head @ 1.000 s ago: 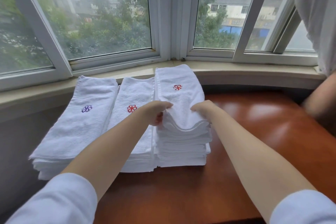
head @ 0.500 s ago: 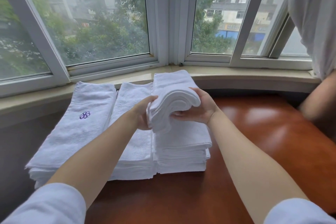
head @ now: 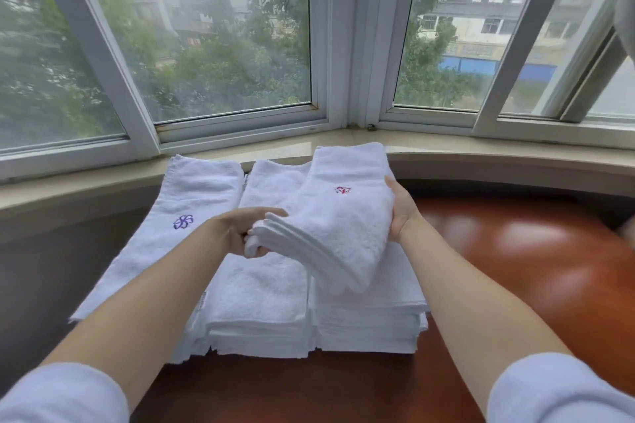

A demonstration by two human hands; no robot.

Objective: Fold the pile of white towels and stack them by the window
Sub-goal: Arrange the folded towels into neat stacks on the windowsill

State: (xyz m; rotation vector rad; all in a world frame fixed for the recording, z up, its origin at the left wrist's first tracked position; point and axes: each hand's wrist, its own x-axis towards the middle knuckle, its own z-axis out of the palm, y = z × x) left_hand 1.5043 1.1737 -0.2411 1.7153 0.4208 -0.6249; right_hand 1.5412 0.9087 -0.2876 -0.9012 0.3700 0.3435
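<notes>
While both hands grip it, left hand (head: 237,233), right hand (head: 400,208), folded towel (head: 340,233) lies diagonal.

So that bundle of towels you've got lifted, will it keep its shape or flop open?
Likely floppy: the lifted bundle already sags between the left hand and right hand. Its layered edges fan apart near the left hand, so they may slip open. It probably won't slide: the terry looks grippy.

The person wears a pale, whitish-blue top whose short sleeves, the left sleeve (head: 62,391) and the right sleeve (head: 560,391), end above the elbows, soft and plain, without print or cuffs. Both forearms are bare, and no watch, ring or bracelet shows on the hands.
</notes>
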